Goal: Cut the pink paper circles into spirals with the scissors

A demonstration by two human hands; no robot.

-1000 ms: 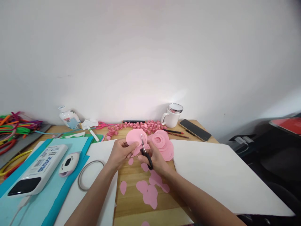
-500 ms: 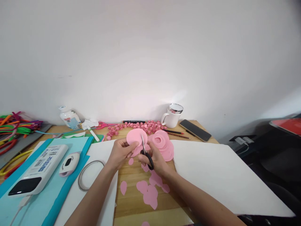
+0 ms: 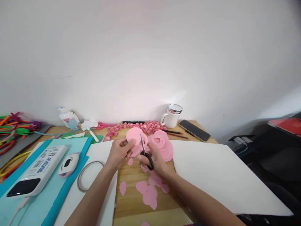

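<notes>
My left hand (image 3: 121, 151) pinches a round pink paper disc (image 3: 133, 135) between thumb and fingers, above the table. Black-handled scissors (image 3: 146, 157) are in my right hand (image 3: 155, 158), fingers through the handles, with the blades pointing up and away at the disc's right side. A narrow strip of pink paper curves to the right of the blades. Just behind my right hand lies a pile of pink paper spirals and discs (image 3: 166, 150). Small pink paper scraps (image 3: 150, 195) are scattered on the wood below my hands.
Many small rolled pink paper roses (image 3: 150, 126) lie along the wall beside a white mug (image 3: 171, 117). A phone (image 3: 194, 130) and pencils rest at back right. White boards flank the bare wood. To the left are a tape roll (image 3: 80, 179), power bank (image 3: 37, 171) and bottle (image 3: 69, 118).
The scissor blades have cut further along the disc's right edge, and a strip of paper now stands apart from it. My left hand has shifted slightly.
</notes>
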